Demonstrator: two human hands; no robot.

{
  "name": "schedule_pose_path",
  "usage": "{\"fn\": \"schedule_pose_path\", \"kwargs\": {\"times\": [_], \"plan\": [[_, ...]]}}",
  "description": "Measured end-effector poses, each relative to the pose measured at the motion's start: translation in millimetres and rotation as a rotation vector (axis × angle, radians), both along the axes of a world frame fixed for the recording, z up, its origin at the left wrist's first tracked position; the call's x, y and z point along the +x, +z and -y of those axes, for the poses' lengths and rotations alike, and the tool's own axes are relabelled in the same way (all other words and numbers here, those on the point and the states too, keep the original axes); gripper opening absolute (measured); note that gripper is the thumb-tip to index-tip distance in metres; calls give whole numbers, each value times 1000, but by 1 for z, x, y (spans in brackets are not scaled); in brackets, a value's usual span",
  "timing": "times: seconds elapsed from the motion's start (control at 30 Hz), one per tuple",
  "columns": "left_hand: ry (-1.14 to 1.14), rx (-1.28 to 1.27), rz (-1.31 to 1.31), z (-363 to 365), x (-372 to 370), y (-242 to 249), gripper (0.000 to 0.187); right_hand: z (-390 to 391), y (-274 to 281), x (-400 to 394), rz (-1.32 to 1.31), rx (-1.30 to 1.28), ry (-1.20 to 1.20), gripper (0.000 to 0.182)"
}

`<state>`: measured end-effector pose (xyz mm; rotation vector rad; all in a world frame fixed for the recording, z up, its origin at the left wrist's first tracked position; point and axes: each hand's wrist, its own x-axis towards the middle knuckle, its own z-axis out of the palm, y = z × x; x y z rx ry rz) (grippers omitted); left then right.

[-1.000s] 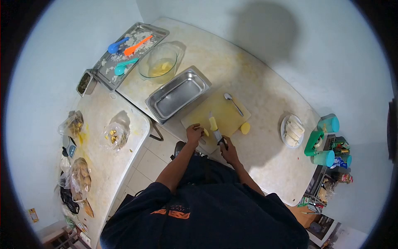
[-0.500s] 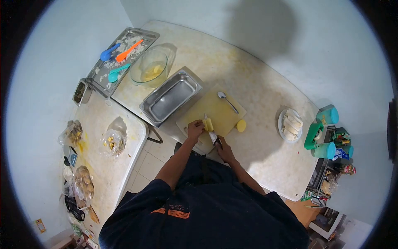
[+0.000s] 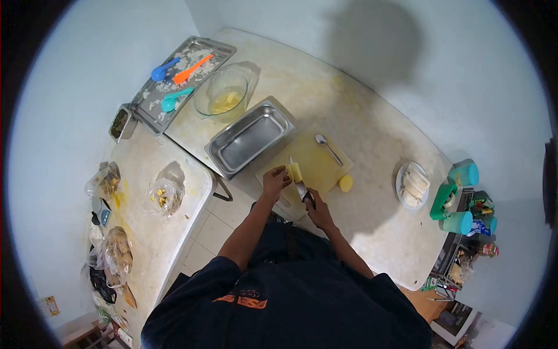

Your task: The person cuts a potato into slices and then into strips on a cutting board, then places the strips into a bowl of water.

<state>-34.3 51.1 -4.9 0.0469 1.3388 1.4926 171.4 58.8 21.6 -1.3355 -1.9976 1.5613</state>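
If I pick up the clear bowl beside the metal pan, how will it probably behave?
The clear bowl is probably stiff and breakable, since its see-through wall looks like glass. It may feel rather heavy, because yellow pieces lie inside, apparently in liquid. Any liquid might slosh, though the wall rises well above the contents.

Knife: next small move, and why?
Probably ease the left hand slightly back before any cut. The right hand holds the knife, whose tip shows past the far end of the long yellow piece at the cutting board. The left hand is right beside that piece; contact is too small to tell.
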Motion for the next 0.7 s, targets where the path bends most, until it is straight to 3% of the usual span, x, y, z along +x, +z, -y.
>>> {"fn": "schedule_pose_path", "kwargs": {"times": [0.1,0.3,0.4,0.5,0.63,0.7], "plan": [[39,46,55,-7,-23,7,31,-13,14,-22,-73,65,25,39],[235,182,25,-36,-100,66,16,-60,71,-113,-74,69,109,38],[95,476,-79,-47,-175,58,19,-90,76,-174,-154,155,169,42],[325,448,-108,-56,-205,109,21,-117,77,-241,-370,583,238,46],[357,321,-203,-56,-240,108,34,-131,87,-296,-109,569,268,48],[364,321,-205,-51,-234,110,30,-131,97,-304,-42,520,260,47]]}}
